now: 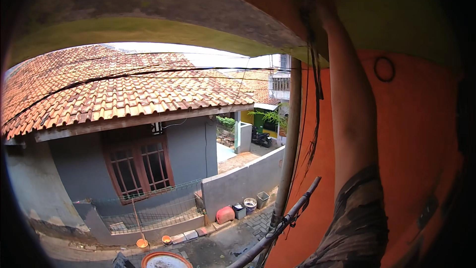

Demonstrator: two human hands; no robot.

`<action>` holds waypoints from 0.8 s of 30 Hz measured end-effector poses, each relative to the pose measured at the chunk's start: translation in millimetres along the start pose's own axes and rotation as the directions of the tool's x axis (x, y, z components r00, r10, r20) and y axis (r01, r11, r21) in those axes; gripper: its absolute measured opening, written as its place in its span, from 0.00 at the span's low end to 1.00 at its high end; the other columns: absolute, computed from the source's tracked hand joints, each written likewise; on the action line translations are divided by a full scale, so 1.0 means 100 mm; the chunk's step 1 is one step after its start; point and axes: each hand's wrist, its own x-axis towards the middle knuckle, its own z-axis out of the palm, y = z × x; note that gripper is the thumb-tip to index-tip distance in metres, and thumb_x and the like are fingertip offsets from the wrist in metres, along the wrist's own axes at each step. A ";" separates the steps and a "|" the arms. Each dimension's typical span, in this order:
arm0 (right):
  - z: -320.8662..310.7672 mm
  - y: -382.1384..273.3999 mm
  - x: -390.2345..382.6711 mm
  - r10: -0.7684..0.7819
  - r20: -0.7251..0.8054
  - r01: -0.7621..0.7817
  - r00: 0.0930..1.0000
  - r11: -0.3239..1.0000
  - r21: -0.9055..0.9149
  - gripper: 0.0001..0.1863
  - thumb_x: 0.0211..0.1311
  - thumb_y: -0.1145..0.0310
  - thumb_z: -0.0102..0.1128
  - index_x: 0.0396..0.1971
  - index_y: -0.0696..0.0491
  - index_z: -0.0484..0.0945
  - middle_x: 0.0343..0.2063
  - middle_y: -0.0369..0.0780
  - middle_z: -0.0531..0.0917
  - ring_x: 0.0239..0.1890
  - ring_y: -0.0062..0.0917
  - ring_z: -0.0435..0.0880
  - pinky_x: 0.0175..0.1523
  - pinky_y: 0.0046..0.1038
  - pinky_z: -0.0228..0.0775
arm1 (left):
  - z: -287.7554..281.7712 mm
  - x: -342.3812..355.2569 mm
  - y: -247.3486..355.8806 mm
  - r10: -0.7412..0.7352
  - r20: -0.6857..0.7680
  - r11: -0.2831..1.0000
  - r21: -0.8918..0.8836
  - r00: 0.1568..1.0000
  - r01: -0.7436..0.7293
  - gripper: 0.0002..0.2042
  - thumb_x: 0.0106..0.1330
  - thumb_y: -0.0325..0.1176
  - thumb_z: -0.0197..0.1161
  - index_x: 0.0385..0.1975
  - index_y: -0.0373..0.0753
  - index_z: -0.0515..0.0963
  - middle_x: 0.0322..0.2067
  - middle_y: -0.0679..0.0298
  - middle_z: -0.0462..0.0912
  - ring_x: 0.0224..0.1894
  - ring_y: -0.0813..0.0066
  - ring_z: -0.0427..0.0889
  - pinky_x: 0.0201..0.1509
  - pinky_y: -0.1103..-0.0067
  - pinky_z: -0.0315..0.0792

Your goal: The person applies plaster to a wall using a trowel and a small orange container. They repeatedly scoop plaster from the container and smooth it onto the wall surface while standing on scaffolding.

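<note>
My right arm, in a dark patterned sleeve, stretches straight up beside an orange wall (411, 134). High in the shade under the greenish ceiling, my right hand (325, 9) is close to the top of some dark, ragged hanging strands (315, 99). Its fingers are lost in shadow, so whether they grip the strands does not show. The strands dangle along the wall, left of my forearm. My left hand is out of the picture.
A grey upright pole (292, 134) stands left of the strands. Below, a slanting pole (282, 226) with ties juts across. Black cables (148, 73) span toward a tiled roof (124, 84). Down in the lane are buckets (250, 203) and a round orange-rimmed object (166, 257).
</note>
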 end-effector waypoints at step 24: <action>0.46 -3.20 -5.83 -0.586 0.757 -0.258 0.290 0.714 0.651 0.26 0.51 0.61 0.67 0.51 0.54 0.77 0.54 0.38 0.77 0.56 0.33 0.68 0.62 0.36 0.55 | 0.73 -0.24 0.26 0.085 0.148 0.873 -0.488 0.985 -0.002 0.12 0.52 0.20 0.56 0.37 0.36 0.68 0.36 0.60 0.75 0.39 0.72 0.79 0.47 0.76 0.76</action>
